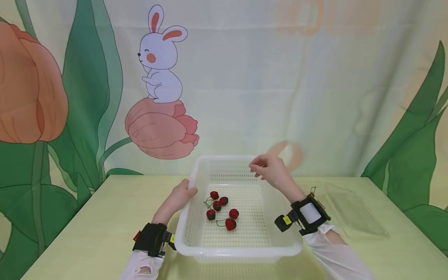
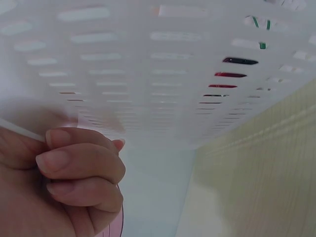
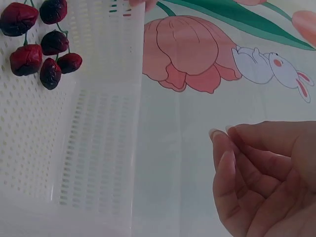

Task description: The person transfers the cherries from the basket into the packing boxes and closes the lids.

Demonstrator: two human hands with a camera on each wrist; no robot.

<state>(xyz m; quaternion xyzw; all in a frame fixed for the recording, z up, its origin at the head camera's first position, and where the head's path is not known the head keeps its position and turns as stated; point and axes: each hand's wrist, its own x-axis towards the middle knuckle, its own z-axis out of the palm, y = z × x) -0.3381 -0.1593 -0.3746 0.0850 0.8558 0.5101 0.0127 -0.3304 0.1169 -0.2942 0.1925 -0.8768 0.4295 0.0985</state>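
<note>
A white perforated plastic basket (image 1: pixel 238 252) stands on the table, tilted slightly toward the camera. Several dark red cherries (image 1: pixel 230 224) with green stems lie on its floor, left of the middle. At the basket's left side, my left hand (image 1: pixel 180 196) grips the rim; in the left wrist view its curled fingers (image 2: pixel 81 170) show against the basket wall. Over the far right corner hangs my right hand (image 1: pixel 274 171), with nothing visible between its loosely bent fingers. The right wrist view shows the thumb and forefinger tips close together, apart from the basket.
A clear, flat plastic tray or lid (image 1: pixel 357 212) lies on the pale yellow table (image 1: pixel 84 229) to the right, partly behind my right wrist. Behind the table hangs a curtain (image 1: pixel 241 89) printed with a rabbit, tulips and leaves.
</note>
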